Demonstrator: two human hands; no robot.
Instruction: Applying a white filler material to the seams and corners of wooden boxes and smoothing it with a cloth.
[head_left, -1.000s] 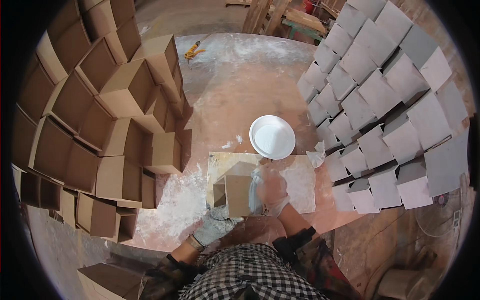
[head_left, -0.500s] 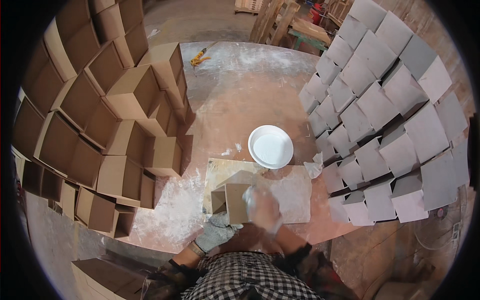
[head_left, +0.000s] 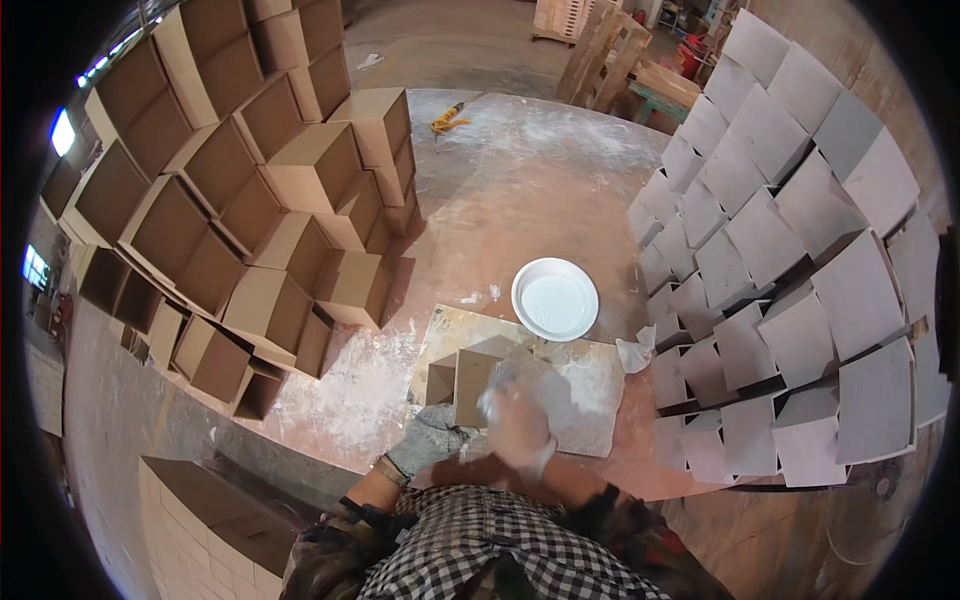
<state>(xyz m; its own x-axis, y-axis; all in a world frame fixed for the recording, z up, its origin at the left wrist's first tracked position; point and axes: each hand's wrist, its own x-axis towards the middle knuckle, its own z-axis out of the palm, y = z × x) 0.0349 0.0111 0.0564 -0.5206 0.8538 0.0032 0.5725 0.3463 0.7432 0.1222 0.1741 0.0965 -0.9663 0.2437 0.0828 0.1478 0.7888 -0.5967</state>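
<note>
A small brown open-fronted box (head_left: 470,392) stands on a white-smeared board (head_left: 592,410) just in front of me. My left hand (head_left: 425,440), in a grey knit glove, is closed on the box's lower near edge. Against the box's right side is my right hand (head_left: 522,432), blurred by motion, its fingers curled round a pale, whitish wad (head_left: 505,385) whose kind I cannot make out. Beyond the board sits a round white basin (head_left: 555,285) with white stuff inside. A crumpled white piece (head_left: 636,352) lies at the board's right edge.
Brown open boxes (head_left: 300,160) are stacked high on the left. On the right rises a stack of white-coated boxes (head_left: 765,240). A yellow tool (head_left: 450,120) lies at the table's far edge, with wooden pallets (head_left: 610,60) on the floor behind.
The view has shifted, so the table and stacks appear further right. My right hand still works at the box's right side, a little lower; my left hand keeps its hold.
</note>
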